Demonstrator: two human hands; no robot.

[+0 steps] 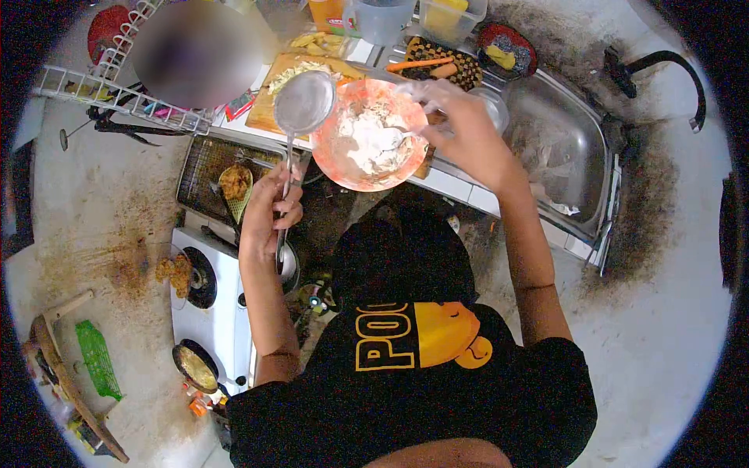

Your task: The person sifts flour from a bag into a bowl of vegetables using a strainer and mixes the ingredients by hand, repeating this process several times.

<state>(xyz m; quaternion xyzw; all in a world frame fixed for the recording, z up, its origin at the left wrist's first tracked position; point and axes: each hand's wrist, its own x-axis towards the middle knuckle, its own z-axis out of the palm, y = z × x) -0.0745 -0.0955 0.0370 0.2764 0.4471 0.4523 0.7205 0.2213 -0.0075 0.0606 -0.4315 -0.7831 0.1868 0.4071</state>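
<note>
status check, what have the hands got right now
Left hand gripping round metal mesh strainer. Right hand over orange bowl of white flour. Strainer overlaps the bowl's rim.

Kitchen seen from above, fisheye view. Stainless steel sink (563, 148) upper right, black tap (659, 66) beside it, dark staining on the wall around the tap. White tiled counter edge (468, 193) runs across the upper middle, crowded with a cutting board (273, 101) and plastic containers (452, 15) along the top edge. White wire rack (117, 97) upper left. White gas stove (214, 312) at left centre, wire cooling grid (207, 168) above it. Pale floor, grimy and brown-stained at left; green item (97, 359) lower left. Light is bright, even.
</note>
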